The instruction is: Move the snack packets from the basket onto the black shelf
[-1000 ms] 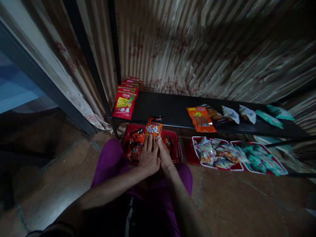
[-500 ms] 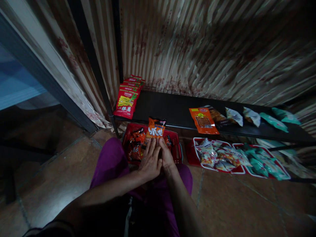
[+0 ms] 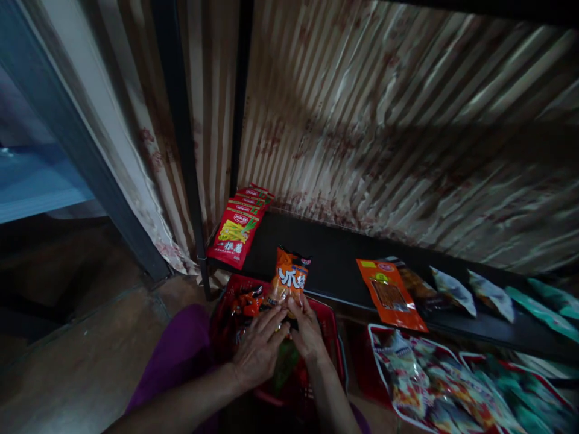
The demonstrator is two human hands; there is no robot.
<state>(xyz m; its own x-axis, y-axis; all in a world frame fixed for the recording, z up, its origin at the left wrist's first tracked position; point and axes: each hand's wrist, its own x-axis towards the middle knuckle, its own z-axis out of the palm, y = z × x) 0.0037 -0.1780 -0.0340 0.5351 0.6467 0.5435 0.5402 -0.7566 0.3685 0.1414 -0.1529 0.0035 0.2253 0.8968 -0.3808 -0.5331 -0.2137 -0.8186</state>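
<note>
Though dim, black shelf [image 3: 332, 259] (striped curtain [image 3: 289, 150] behind) near hand-held packet [image 3: 291, 274].

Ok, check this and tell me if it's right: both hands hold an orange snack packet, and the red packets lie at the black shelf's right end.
One slip: the head view shows the red packets at the left end of the black shelf, not right. The left hand and right hand do hold an orange snack packet.

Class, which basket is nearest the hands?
The leftmost red basket: it sits beneath the left hand and right hand; the other two baskets are farther right.
</note>
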